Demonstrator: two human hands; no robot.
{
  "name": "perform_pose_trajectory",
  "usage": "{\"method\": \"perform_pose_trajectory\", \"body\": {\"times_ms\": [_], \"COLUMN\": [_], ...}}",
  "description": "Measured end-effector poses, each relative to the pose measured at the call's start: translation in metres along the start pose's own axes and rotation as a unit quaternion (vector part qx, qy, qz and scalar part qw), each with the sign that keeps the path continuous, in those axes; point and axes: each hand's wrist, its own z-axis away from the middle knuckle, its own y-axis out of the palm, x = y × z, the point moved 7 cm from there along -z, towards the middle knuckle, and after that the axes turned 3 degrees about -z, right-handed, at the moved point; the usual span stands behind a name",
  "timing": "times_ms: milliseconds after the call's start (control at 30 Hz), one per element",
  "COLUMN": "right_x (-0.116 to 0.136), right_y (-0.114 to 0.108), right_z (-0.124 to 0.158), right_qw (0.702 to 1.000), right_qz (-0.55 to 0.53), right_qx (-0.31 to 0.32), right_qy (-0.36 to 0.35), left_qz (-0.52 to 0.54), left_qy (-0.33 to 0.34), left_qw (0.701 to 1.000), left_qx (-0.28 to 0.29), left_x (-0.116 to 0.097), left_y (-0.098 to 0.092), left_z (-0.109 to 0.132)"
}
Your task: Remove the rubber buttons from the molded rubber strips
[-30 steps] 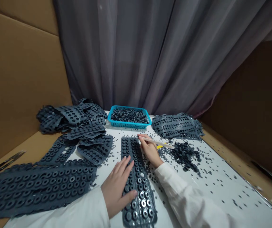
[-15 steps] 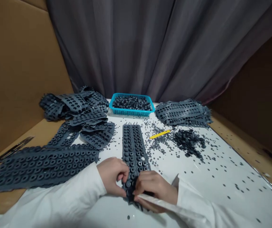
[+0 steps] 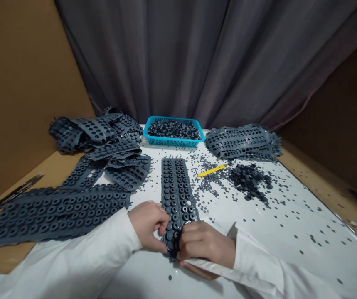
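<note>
A narrow dark grey rubber sheet (image 3: 174, 182) with rows of raised round rings lies lengthwise in front of me. At its left edge rests my left hand (image 3: 150, 226), open, with thumb and forefinger apart and the thumb tip touching the sheet near its close end. My right hand (image 3: 205, 245) is closed over the lower right part of the sheet. A long, thin, whitish stick-like tool (image 3: 228, 270) runs from under its fingers back along the right sleeve. The tool's tip is hidden by the fingers.
A blue basket (image 3: 173, 142) holds small dark pieces. Ringed sheets (image 3: 56, 211) and crumpled ones (image 3: 100, 133) lie left; another stack (image 3: 243, 141) is back right. A yellow pen-like tool (image 3: 212, 170), a heap of dark pieces (image 3: 249, 180) and scattered discs lie right.
The whole view has shifted slightly, so things sit a little higher. Both hands stay at the close end of the sheet, the right fingers slightly more closed over it.
</note>
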Motion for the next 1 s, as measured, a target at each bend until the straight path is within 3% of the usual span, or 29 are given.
{"method": "perform_pose_trajectory", "body": {"times_ms": [400, 567, 800, 1000], "right_x": [0.010, 0.014, 0.003, 0.003], "right_y": [-0.004, -0.003, -0.015, -0.012], "right_z": [-0.002, -0.001, -0.003, -0.003], "right_qw": [0.989, 0.982, 0.998, 0.999], "right_qz": [0.125, 0.156, -0.017, -0.032], "right_qx": [-0.030, -0.037, -0.063, -0.040], "right_qy": [-0.078, -0.099, -0.007, -0.006], "left_qz": [-0.019, -0.032, -0.032, -0.058], "left_qy": [-0.035, -0.088, -0.106, -0.103], "left_qw": [0.999, 0.996, 0.994, 0.993], "left_qx": [-0.006, -0.002, 0.005, 0.010], "left_x": [0.004, 0.004, 0.003, 0.001], "left_y": [0.001, -0.002, -0.004, -0.004], "left_z": [0.001, 0.002, 0.003, 0.004]}}
